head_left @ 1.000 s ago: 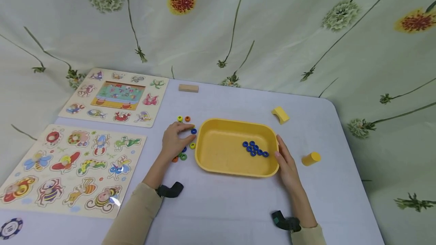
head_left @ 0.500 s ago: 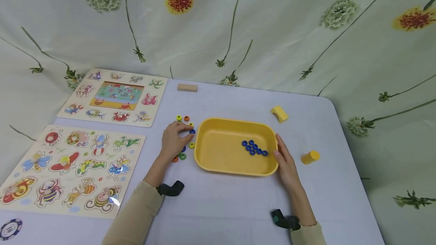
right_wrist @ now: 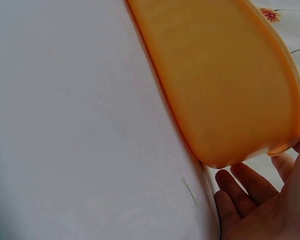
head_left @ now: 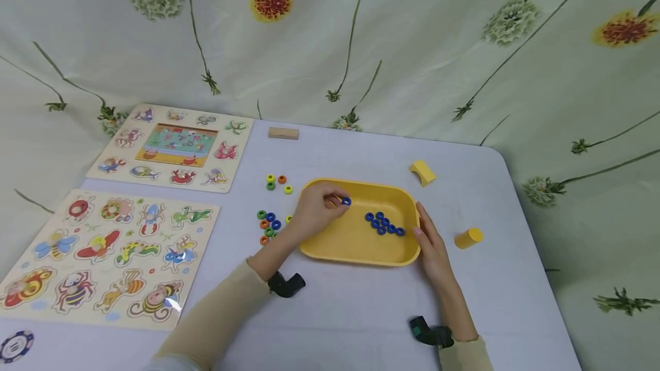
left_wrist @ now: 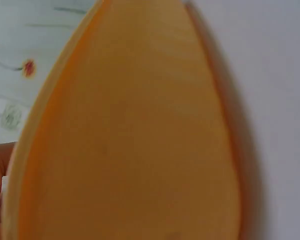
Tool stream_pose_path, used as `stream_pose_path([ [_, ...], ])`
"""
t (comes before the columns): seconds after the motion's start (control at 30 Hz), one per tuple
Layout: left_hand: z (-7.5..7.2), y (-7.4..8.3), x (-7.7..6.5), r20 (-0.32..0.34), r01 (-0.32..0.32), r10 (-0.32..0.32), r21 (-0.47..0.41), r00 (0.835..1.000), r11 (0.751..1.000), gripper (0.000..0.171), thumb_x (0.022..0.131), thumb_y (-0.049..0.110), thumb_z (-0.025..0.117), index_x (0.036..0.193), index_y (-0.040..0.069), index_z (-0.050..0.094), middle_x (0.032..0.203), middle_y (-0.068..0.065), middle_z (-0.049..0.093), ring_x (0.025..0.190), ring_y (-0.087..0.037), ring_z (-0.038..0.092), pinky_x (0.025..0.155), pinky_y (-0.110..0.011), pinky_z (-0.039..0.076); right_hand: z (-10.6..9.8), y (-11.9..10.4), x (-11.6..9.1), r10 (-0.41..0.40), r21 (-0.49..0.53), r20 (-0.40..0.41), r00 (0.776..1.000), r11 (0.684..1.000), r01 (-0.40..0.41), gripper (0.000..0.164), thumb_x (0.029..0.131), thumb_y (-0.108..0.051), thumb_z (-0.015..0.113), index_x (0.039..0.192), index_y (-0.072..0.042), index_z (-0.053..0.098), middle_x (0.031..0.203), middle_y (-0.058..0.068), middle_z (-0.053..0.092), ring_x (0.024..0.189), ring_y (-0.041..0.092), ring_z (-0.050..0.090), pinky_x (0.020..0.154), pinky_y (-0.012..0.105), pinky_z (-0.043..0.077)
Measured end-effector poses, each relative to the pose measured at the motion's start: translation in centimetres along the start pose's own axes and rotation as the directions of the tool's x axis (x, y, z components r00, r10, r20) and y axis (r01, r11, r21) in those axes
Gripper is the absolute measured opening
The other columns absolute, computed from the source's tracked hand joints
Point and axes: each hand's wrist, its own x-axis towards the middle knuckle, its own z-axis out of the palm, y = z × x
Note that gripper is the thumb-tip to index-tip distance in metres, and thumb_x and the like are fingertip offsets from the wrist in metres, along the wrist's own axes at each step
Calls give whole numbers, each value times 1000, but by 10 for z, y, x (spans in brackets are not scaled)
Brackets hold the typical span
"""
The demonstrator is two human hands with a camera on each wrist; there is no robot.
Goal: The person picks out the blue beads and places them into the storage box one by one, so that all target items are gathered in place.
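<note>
My left hand (head_left: 318, 209) is over the left half of a shallow yellow tray (head_left: 356, 259), pinching a blue ring-shaped bead (head_left: 346, 201) between thumb and fingers. Several like blue beads (head_left: 385, 222) lie together in the tray's right half. My right hand (head_left: 434, 251) holds the tray's right end, thumb at the rim and fingers along the outer wall. In the right wrist view, the right-hand fingers (right_wrist: 252, 182) show beside the tray's end wall (right_wrist: 250, 120). The left wrist view is mostly filled by the tray's outer side (left_wrist: 135, 125); the pinched bead is hidden there.
Left of the tray lie several loose beads (head_left: 269, 222) in green, orange, blue and yellow. Two picture puzzle boards (head_left: 110, 251) cover the table's left side. A wooden block (head_left: 283, 133), a yellow arch block (head_left: 423, 173) and a yellow cylinder (head_left: 468, 238) stand around the tray.
My left hand has picked up a blue bead from beside the tray and carried it right, over the tray. The right hand has stayed at the tray's right end.
</note>
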Motion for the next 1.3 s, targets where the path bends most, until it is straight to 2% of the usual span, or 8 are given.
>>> stream_pose_path([
  [0.17,35,-5,10,197,72,-80,47,977,996,15,72,9,70,87,9,68,80,0,62,67,-7,55,60,-18,47,0,0,0,-19,-12,24,1000,1000,19,46,95,-27,36,138,-36,22,146,-11,20,135,13,17,108,40,17],
  [0.33,54,-7,21,260,0,-51,192,964,981,15,70,5,67,84,9,69,76,2,63,68,-7,54,62,-17,45,-2,-1,-1,-2,-7,0,1000,1000,2,45,95,-29,37,137,-38,24,144,-15,22,134,9,18,109,38,16],
  [0.7,54,5,16,294,-124,2,399,956,909,21,72,15,68,93,13,67,84,2,62,76,-9,53,67,-23,43,-3,0,-2,-66,23,20,998,998,66,46,95,-25,37,140,-30,24,146,-8,21,135,13,17,98,5,21],
  [0.87,25,17,-12,151,-224,179,378,972,898,22,74,25,68,96,17,68,95,5,61,86,-9,55,73,-24,46,0,-1,-1,-52,18,20,998,998,52,46,95,-26,37,139,-33,25,145,-11,21,134,10,17,103,12,20],
  [1.0,-16,14,-38,-59,-254,280,279,958,926,21,74,22,69,94,16,68,97,4,60,94,-11,52,80,-27,45,2,-2,-1,-33,-5,9,999,999,33,46,95,-26,37,139,-33,24,145,-13,22,134,10,17,109,32,17],
  [1.07,-38,3,-49,-161,-240,273,195,948,951,21,74,18,70,94,13,68,99,3,60,96,-12,51,83,-28,43,2,-3,-1,-28,-13,6,1000,1000,28,46,95,-27,37,139,-33,24,145,-13,22,134,9,17,109,35,16],
  [1.17,-66,-12,-62,-273,-190,210,97,939,977,22,74,10,70,96,8,67,101,-2,60,100,-16,50,86,-25,40,2,-10,-3,-31,-5,10,999,1000,31,47,96,-23,36,140,-29,22,146,-10,21,134,12,17,106,19,19],
  [1.3,-86,-39,-67,-310,-81,90,41,947,996,26,75,6,69,101,5,65,106,-8,59,105,-20,49,90,-28,37,3,-24,-8,-27,8,17,999,1000,27,47,96,-17,34,141,-22,21,147,-4,20,135,16,16,96,3,20],
])
